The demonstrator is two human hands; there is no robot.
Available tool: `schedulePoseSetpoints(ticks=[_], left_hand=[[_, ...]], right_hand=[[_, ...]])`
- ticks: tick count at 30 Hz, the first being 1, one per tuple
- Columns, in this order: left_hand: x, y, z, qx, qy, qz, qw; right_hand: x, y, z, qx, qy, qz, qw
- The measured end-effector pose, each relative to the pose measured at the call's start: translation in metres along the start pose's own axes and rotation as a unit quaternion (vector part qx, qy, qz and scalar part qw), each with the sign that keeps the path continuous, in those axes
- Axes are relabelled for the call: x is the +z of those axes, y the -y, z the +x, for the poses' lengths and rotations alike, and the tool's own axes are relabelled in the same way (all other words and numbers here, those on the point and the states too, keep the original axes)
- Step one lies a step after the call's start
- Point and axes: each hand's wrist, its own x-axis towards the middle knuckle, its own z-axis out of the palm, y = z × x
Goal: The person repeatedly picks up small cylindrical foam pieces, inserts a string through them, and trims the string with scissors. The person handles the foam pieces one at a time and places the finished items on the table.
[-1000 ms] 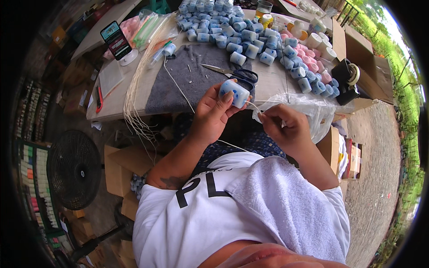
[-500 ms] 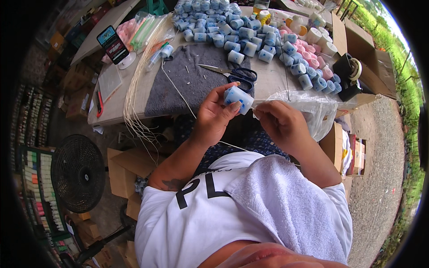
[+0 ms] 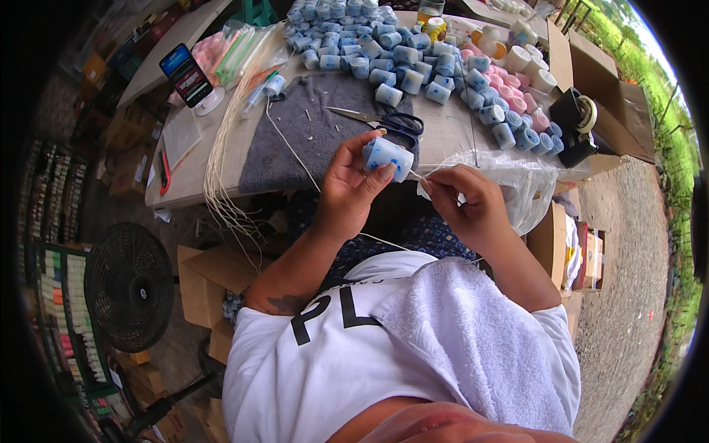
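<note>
One blue-patterned cylinder [image 3: 389, 159] sits gripped in the left hand [image 3: 346, 188], partly covered, at the worktop's [image 3: 452, 134] near edge; the right hand [image 3: 473, 198] pinches a pale cord [image 3: 416, 176] whose end eludes me. Beyond, piled cylinders [image 3: 372, 49] run out of view.

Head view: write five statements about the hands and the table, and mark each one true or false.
1. The left hand holds a blue-and-white cylinder. True.
2. The right hand grips the scissors. False: it pinches a pale cord at the cylinder's end.
3. The scissors lie on the grey cloth. True.
4. The phone lies flat on the table. False: it is propped up on a white stand.
5. Pink rolls sit beside blue ones on the table. True.
</note>
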Motion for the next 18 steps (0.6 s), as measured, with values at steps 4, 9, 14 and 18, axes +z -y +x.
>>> schedulePoseSetpoints(ticks=[4,9,14,18], left_hand=[[0.003,0.001,-0.002,-0.007,0.002,0.004,1.0],[0.002,0.004,-0.002,-0.04,-0.019,-0.048,0.998],[0.004,0.004,-0.001,-0.024,0.002,-0.05,0.998],[0.006,0.001,-0.001,-0.05,0.014,-0.092,0.994]], right_hand=[[0.001,0.0,0.0,0.006,-0.01,0.007,1.0],[0.007,-0.006,-0.005,0.113,-0.013,0.179,0.977],[0.015,-0.013,-0.01,0.136,0.0,0.334,0.933],[0.018,-0.015,-0.012,0.125,0.006,0.354,0.927]])
